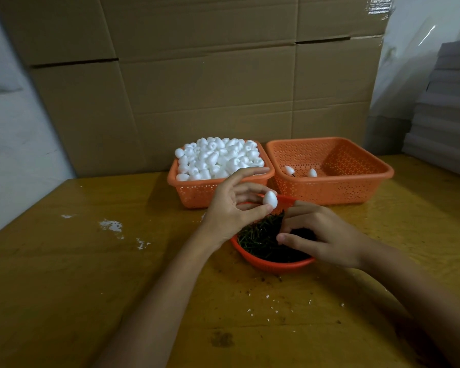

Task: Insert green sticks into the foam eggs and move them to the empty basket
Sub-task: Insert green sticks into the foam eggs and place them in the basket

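My left hand (233,208) pinches a white foam egg (270,199) between thumb and fingers, just above the far rim of a round orange bowl (271,265) full of dark green sticks (260,239). My right hand (319,233) reaches into that bowl with curled fingers among the sticks; whether it holds one is hidden. Behind, the left orange basket (194,192) is heaped with foam eggs (218,158). The right orange basket (356,189) holds two eggs with sticks (300,171).
Large cardboard boxes (210,75) stand right behind the baskets. Grey stacked sheets (446,115) sit at the far right. White foam crumbs (112,225) and dark bits lie scattered on the yellow wooden table (91,274).
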